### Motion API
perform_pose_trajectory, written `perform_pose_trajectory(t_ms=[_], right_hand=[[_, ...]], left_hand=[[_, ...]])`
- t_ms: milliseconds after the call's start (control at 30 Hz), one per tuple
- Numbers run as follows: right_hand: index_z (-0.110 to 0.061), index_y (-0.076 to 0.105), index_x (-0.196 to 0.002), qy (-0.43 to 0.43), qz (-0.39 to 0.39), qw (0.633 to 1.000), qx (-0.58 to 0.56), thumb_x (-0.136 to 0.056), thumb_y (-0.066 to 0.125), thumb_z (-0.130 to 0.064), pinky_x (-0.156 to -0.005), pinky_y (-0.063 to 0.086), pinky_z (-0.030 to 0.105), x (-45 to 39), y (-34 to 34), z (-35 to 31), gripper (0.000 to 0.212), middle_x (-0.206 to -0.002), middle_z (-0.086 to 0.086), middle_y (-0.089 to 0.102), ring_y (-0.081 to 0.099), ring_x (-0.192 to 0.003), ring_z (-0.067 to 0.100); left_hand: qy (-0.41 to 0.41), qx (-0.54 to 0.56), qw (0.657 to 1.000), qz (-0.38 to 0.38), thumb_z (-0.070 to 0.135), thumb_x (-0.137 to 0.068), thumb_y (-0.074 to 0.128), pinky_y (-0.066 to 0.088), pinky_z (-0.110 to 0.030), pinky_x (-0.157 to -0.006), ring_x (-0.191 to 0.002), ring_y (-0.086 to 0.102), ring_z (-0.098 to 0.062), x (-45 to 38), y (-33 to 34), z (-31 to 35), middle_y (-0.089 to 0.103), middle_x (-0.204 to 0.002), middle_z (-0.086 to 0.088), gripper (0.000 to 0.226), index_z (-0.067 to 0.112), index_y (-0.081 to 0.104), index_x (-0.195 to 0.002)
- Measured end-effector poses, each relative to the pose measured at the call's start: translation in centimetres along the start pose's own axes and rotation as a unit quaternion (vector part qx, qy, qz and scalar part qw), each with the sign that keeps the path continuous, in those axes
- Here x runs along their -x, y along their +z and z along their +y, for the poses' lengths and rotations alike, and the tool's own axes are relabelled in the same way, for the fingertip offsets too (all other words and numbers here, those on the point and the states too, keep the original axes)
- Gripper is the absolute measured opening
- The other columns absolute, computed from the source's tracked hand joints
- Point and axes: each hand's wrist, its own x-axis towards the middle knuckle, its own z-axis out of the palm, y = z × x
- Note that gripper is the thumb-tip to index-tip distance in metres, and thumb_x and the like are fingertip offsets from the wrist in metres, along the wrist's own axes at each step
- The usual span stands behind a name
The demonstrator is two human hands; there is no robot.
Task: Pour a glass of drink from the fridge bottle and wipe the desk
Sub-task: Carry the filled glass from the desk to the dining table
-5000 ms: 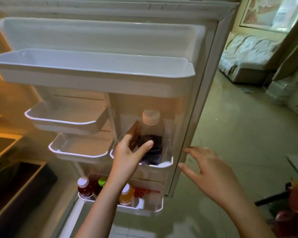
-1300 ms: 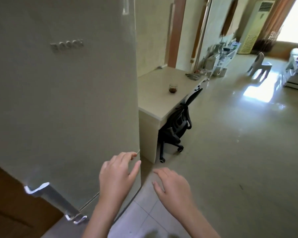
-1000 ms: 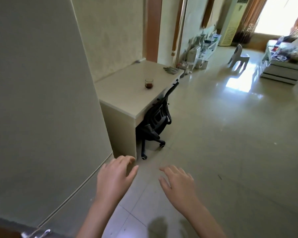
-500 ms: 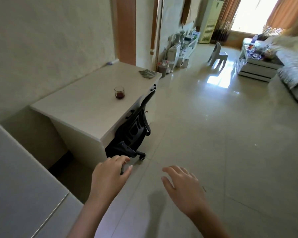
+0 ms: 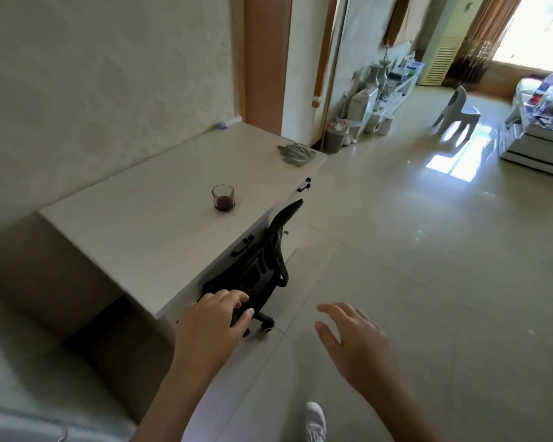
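Standing glass point(image 5: 223, 198) on desk point(image 5: 147, 237), well beyond both empty hands.

Pale desk point(image 5: 147, 224), glass point(image 5: 223, 198) mid-top, apparently grey cloth point(image 5: 296, 153) at far corner

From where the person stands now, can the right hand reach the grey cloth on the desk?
Probably not yet. The right hand hangs open over the floor, while the crumpled grey cloth lies at the far corner of the cream desk. Nothing blocks it; the person must step closer.

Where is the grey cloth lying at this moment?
The grey cloth lies at the far right corner of the desk, beyond the glass.
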Motion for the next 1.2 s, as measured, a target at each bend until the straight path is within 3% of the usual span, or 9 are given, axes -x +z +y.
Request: perform_pose_trajectory(t_ms=[233, 367, 567, 833, 967, 1200], right_hand=[[-0.038, 0.046, -0.127, -0.079, -0.064, 0.995, -0.011, -0.094, 0.038, -0.045, -0.095, 0.036, 0.026, -12.8, -2.4, 5.2, 0.034, -0.130, -0.022, 0.049, 0.044, -0.120, 0.003], [-0.036, 0.044, -0.130, -0.129, -0.097, 0.986, -0.032, -0.095, 0.037, -0.044, -0.097, 0.034, 0.024, -19.3, -2.3, 5.2, 0.036, -0.131, -0.021, 0.048, 0.043, -0.120, 0.002], [-0.034, 0.043, -0.129, -0.216, -0.130, 0.967, -0.034, -0.094, 0.038, -0.044, -0.092, 0.037, 0.023, -29.6, -0.4, 2.8, 0.037, -0.131, -0.020, 0.047, 0.044, -0.118, 0.002], [-0.029, 0.043, -0.130, -0.275, -0.119, 0.954, -0.005, -0.093, 0.044, -0.039, -0.094, 0.039, 0.030, -40.8, 3.5, -0.5, 0.039, -0.130, -0.014, 0.049, 0.046, -0.117, 0.009], [-0.027, 0.034, -0.137, -0.300, -0.162, 0.939, 0.030, -0.092, 0.043, -0.042, -0.100, 0.034, 0.032, -45.3, 6.6, -2.0, 0.048, -0.138, -0.010, 0.042, 0.040, -0.125, 0.012], [-0.022, 0.014, -0.145, -0.363, -0.239, 0.896, 0.090, -0.091, 0.043, -0.045, -0.106, 0.028, 0.036, -51.8, 12.3, -5.6, 0.066, -0.152, 0.000, 0.022, 0.025, -0.135, 0.020]], left_hand=[[-0.085, 0.004, 0.996, 0.027, 0.044, -0.082, 0.059, 0.047, -0.021, -0.058, -0.073, 0.062, -0.005, -8.2, 3.9, 3.3, 0.067, -0.082, 0.018, 0.019, 0.032, 0.067, -0.095], [-0.135, -0.011, 0.990, 0.035, 0.042, -0.083, 0.065, 0.035, -0.015, -0.060, -0.074, 0.061, -0.002, -11.7, 4.6, 2.8, 0.067, -0.085, 0.020, 0.016, 0.033, 0.066, -0.097], [-0.207, -0.026, 0.976, 0.068, 0.057, -0.083, 0.033, 0.042, -0.025, -0.059, -0.072, 0.061, -0.009, -16.9, 5.9, -1.5, 0.065, -0.081, 0.018, 0.040, 0.034, 0.064, -0.094], [-0.266, -0.025, 0.961, 0.076, 0.046, -0.085, 0.055, 0.037, -0.021, -0.067, -0.077, 0.061, -0.004, -24.2, 6.5, -5.3, 0.066, -0.086, 0.020, 0.021, 0.034, 0.065, -0.098], [-0.285, -0.030, 0.954, 0.093, 0.039, -0.082, 0.068, 0.041, -0.020, -0.066, -0.072, 0.063, -0.005, -25.8, 6.7, -6.6, 0.068, -0.084, 0.018, 0.016, 0.030, 0.067, -0.096], [-0.375, -0.010, 0.923, 0.089, 0.048, -0.081, 0.052, 0.045, -0.023, -0.062, -0.071, 0.063, -0.003, -26.6, 8.9, -7.8, 0.066, -0.080, 0.020, 0.023, 0.033, 0.066, -0.092]])
